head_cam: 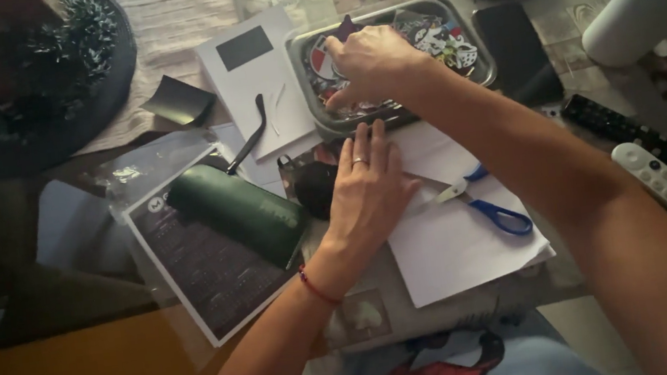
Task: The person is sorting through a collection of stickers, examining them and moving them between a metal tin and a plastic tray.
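1. Looking down from the head view, the right hand (369,64) reaches into the metal tray (302,56), its fingers curled down among the colourful stickers (442,37) piled inside; whether it has pinched one between the fingertips cannot be told, since the hand's back hides them
2. Just below the tray's near rim, the left hand (366,188) lies flat and spread, palm down, holding nothing, with a ring on one finger and a red cord bracelet (316,287) at the wrist
3. That hand presses on a white paper sheet (451,249), which spreads out below the tray, and covers part of a dark rounded object (315,188)
4. Blue-handled scissors (484,203) rest on the same sheet, just right of the left hand, below the tray
5. Left of the tray lies a white card (252,79) with a dark rectangle; further down-left sits a dark green rolled cylinder (239,212) on a dark printed sheet (199,267)
6. Right of the tray lies a black phone (515,46); lower right, a black remote (650,144) and a white remote (662,181)
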